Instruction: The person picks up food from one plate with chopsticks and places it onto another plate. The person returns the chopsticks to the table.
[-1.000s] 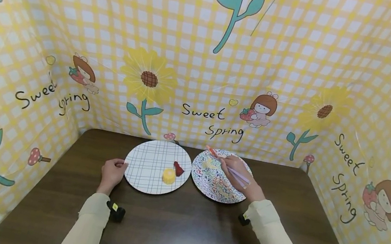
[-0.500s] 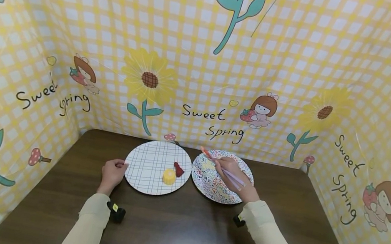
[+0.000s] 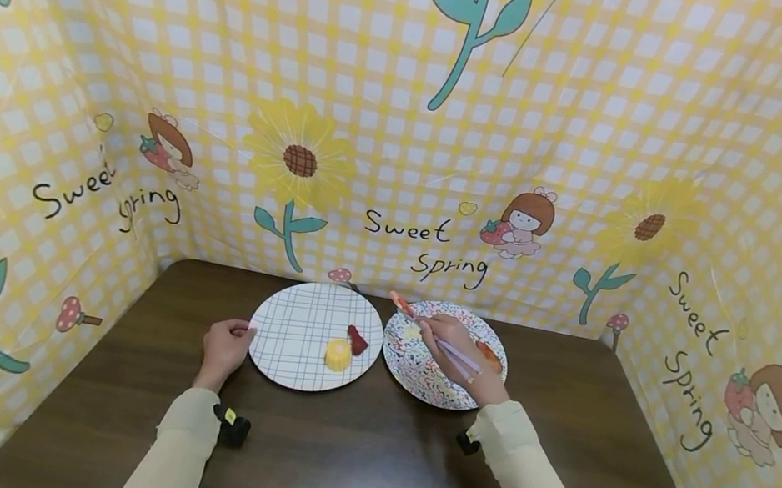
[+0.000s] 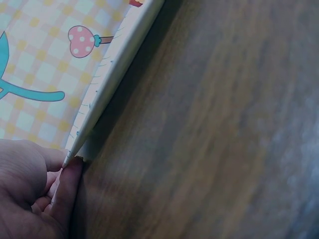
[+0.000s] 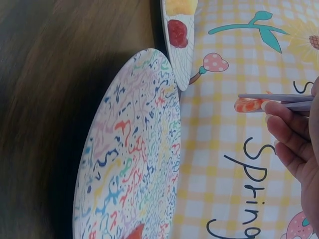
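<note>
My right hand [image 3: 462, 352] grips a pair of pale purple chopsticks [image 3: 456, 357] above the plate with multicoloured squiggles [image 3: 421, 367]. Pinched between their tips is an orange-and-white shrimp [image 5: 247, 105], seen clearly in the right wrist view. At the far left, my left hand [image 3: 223, 350] pinches the rim of the white grid-lined plate [image 3: 288, 347] between thumb and fingers. On that plate lie a yellow corn piece [image 3: 338, 354] and a dark red piece [image 3: 357, 341], whose kind I cannot tell.
An orange-red piece [image 3: 490, 356], partly hidden by the right hand, lies on the squiggle plate. Both plates stand side by side at the back of the dark wooden table [image 3: 343, 465]. A yellow checked cloth [image 3: 404, 153] encloses the back and sides.
My right hand has moved left with the chopsticks and shrimp, bringing their tips toward the grid-lined plate. The orange-red piece on the squiggle plate has come into view. The left hand stays put.
</note>
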Available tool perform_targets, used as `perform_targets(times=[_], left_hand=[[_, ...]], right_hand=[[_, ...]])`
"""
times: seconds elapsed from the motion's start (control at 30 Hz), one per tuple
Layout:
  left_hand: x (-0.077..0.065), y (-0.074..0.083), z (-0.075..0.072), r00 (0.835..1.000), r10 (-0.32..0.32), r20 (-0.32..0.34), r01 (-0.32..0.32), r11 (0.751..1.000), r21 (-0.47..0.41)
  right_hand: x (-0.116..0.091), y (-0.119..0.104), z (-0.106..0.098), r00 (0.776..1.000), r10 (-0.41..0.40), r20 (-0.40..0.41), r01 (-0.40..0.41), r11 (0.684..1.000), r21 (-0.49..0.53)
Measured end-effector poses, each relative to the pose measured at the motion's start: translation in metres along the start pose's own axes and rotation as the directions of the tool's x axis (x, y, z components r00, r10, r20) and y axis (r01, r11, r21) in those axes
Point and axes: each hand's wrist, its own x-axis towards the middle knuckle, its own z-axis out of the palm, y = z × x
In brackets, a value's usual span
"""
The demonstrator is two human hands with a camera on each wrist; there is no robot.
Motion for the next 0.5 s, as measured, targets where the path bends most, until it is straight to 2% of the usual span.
perform_targets(times=[0.17, 0.5], left_hand=[[-0.001, 0.001, -0.001, 1.000, 0.002, 0.004, -0.002, 1.000, -0.006], [-0.001, 0.000, 0.000, 1.000, 0.005, -0.005, -0.005, 1.000, -0.004]], right_hand=[[0.004, -0.006, 0.003, 1.000, 0.005, -0.016, -0.005, 0.999, 0.041], [0.006, -0.012, 0.015, 1.000, 0.005, -0.003, -0.005, 0.999, 0.034]])
